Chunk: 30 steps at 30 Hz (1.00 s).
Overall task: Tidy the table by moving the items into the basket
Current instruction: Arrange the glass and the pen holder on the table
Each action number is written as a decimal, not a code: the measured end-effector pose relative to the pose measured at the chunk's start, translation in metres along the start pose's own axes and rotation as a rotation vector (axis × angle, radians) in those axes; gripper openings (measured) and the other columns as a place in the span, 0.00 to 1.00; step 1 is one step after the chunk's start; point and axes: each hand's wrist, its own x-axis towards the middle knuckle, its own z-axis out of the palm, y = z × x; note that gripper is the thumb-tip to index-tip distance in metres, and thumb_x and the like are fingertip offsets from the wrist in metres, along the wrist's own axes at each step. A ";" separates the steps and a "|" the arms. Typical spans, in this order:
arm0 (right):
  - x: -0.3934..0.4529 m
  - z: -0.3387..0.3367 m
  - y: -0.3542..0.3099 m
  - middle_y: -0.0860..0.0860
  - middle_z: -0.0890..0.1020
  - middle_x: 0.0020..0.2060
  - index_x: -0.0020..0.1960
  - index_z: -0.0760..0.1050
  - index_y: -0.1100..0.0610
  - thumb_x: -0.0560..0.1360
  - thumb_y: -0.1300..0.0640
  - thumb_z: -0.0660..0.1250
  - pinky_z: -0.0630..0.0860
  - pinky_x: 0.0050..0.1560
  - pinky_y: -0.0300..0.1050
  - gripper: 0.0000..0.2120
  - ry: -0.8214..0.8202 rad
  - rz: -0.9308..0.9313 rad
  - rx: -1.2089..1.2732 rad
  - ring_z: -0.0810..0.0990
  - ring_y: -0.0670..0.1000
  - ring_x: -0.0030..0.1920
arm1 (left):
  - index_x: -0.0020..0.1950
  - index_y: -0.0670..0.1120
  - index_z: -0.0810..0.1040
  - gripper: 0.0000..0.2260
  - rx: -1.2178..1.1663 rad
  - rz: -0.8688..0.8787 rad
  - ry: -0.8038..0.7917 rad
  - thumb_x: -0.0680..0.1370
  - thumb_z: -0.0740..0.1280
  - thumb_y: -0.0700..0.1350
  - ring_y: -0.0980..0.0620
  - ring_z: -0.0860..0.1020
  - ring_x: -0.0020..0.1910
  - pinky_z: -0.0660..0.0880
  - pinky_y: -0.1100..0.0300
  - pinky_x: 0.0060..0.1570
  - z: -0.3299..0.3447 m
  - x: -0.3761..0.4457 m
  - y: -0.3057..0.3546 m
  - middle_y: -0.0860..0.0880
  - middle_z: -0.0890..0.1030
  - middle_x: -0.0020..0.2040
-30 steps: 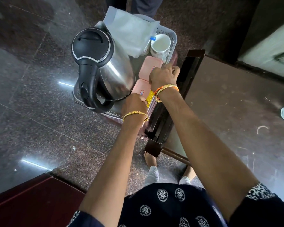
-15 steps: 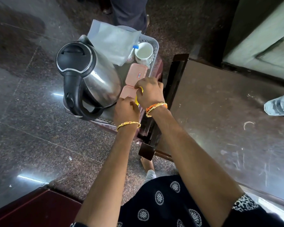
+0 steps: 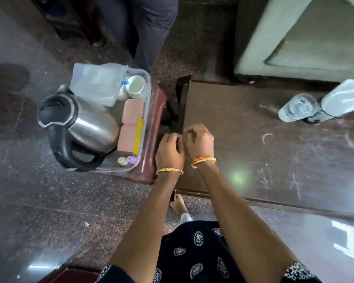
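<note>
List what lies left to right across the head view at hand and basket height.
kettle → pink boxes → yellow strip → basket rim → left hand → right hand → table → clear water bottle lying on the table.

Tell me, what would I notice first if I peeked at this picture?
The big shiny kettle stands out first, sitting in the basket on the left, with two pink boxes and a white cup beside it. Next come the two hands, left hand and right hand, side by side at the table edge. A bottle lies far right.
</note>
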 end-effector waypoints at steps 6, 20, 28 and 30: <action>-0.001 -0.086 0.092 0.60 0.80 0.37 0.40 0.79 0.64 0.70 0.70 0.62 0.69 0.41 0.40 0.07 0.237 0.319 0.020 0.78 0.60 0.37 | 0.51 0.44 0.78 0.07 0.011 0.136 -0.227 0.76 0.63 0.42 0.42 0.78 0.48 0.75 0.50 0.42 0.085 -0.020 0.073 0.45 0.80 0.49; 0.082 -0.296 0.282 0.59 0.81 0.42 0.44 0.77 0.63 0.68 0.63 0.68 0.74 0.48 0.46 0.05 0.442 0.528 0.145 0.79 0.58 0.45 | 0.71 0.45 0.64 0.36 -0.242 0.007 -0.263 0.67 0.76 0.44 0.48 0.76 0.57 0.74 0.57 0.57 0.279 -0.009 0.240 0.45 0.73 0.65; 0.152 -0.304 0.321 0.57 0.63 0.69 0.73 0.54 0.59 0.61 0.55 0.78 0.63 0.69 0.51 0.49 0.099 0.392 0.095 0.62 0.56 0.69 | 0.75 0.46 0.53 0.51 -0.168 0.077 -0.230 0.60 0.80 0.45 0.48 0.64 0.72 0.63 0.54 0.71 0.323 0.044 0.254 0.45 0.64 0.73; 0.159 -0.301 0.326 0.55 0.64 0.70 0.74 0.53 0.58 0.60 0.55 0.77 0.65 0.69 0.56 0.50 0.106 0.348 0.134 0.63 0.56 0.69 | 0.75 0.46 0.53 0.52 -0.168 0.064 -0.217 0.59 0.81 0.46 0.49 0.64 0.72 0.63 0.55 0.70 0.330 0.048 0.251 0.46 0.65 0.73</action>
